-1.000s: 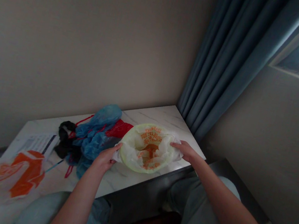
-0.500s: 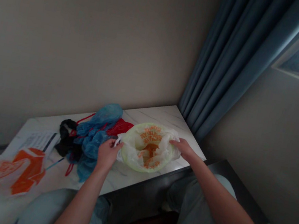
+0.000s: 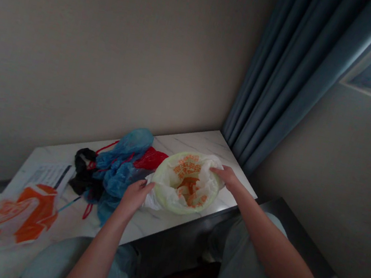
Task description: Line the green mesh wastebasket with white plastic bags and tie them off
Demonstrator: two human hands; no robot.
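Both bare forearms [image 3: 271, 243] extend forward, the left grip [image 3: 134, 194] and right grip [image 3: 228, 177] pinching, apart.

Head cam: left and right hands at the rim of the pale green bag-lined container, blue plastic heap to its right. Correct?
One error: the blue plastic heap lies left of the pale green bag-lined container, per the head view. Left hand and right hand at the rim stands.
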